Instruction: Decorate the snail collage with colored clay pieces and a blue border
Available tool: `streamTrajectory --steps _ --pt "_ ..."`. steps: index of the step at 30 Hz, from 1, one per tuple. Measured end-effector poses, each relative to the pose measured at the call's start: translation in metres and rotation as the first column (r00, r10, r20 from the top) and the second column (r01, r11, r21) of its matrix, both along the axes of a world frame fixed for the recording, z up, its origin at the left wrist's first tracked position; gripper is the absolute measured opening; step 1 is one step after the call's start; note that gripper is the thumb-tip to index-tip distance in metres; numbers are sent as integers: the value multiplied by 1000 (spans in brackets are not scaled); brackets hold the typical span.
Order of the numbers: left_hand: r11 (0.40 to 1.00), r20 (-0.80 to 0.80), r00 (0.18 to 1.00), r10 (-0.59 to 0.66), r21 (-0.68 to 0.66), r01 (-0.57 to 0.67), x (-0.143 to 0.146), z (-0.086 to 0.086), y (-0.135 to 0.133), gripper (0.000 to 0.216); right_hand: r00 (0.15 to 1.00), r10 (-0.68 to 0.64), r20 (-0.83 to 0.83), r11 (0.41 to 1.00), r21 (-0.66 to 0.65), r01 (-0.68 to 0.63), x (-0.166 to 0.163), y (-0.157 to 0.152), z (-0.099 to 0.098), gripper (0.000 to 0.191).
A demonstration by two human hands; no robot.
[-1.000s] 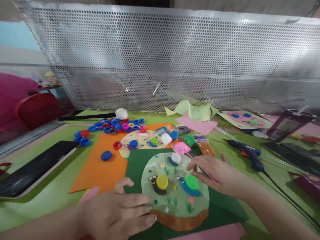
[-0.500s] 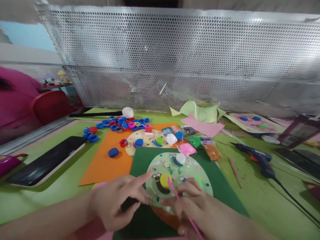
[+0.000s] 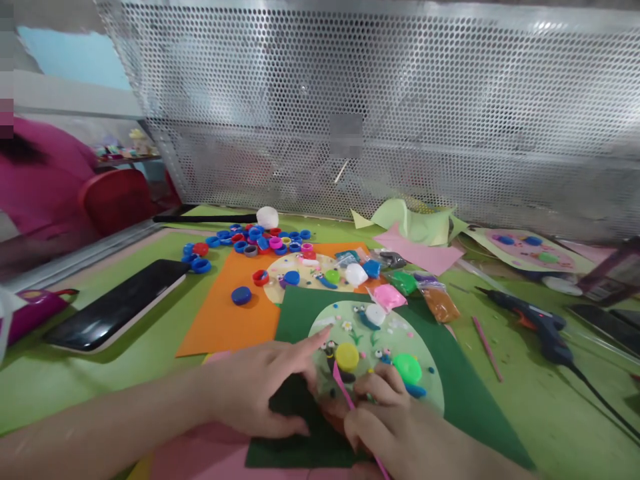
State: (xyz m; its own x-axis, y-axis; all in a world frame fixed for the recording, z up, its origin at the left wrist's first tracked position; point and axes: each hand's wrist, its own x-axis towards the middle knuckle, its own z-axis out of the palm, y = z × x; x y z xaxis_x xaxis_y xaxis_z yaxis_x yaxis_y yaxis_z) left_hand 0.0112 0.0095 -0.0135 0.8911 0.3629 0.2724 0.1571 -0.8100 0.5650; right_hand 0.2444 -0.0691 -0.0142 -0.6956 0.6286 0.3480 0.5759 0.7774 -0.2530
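Observation:
My right hand (image 3: 387,417) is closed around a thin pink modelling tool (image 3: 345,392). The tool's flat tip reaches the dark clay snail body (image 3: 346,377) below a yellow bottle cap (image 3: 347,357). My left hand (image 3: 265,383) has its fingers apart and holds nothing. Its index finger stretches toward the snail's eyes at the left side of a pale green oval (image 3: 425,347). That oval lies on a dark green sheet (image 3: 465,373). It also bears a green cap (image 3: 407,368), a white cap (image 3: 375,315) and small flowers.
An orange sheet (image 3: 220,327) and blue and red bottle caps (image 3: 241,295) lie behind. A phone (image 3: 120,303) is at left. Bagged clay (image 3: 389,297), a pink stick (image 3: 487,348) and a corded glue gun (image 3: 537,327) are right. Perforated metal (image 3: 300,100) stands behind; a person in pink (image 3: 45,173) sits left.
The view has shifted, so the scene sits further right. My right hand has moved down, showing more of the green cap, and the tool tip has gone from the yellow cap's edge to the dark clay.

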Motion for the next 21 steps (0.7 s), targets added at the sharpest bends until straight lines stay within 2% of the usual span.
streamTrajectory --steps 3,6,10,13,18,21 --pt "974 -131 990 46 -213 -73 3 -1 2 104 1000 18 -3 1000 25 -18 -1 0 1 21" --pt "933 -157 984 85 -335 -133 6 -2 4 104 1000 11 -15 1000 7 -11 -1 -1 0 20" --pt "906 -191 974 125 -379 -190 9 -2 4 106 1000 12 7 994 -105 -11 -1 0 0 12" --pt "902 -190 974 122 -389 -189 11 -1 4 106 998 47 30 986 -160 -42 -1 2 2 10" --pt "898 -204 969 138 -387 -209 11 -4 5 105 994 -111 -11 976 -192 107 0 1 9 4" --pt "909 -201 972 122 -370 -191 10 -6 7 99 996 -86 -24 972 -221 79 2 0 11 10"
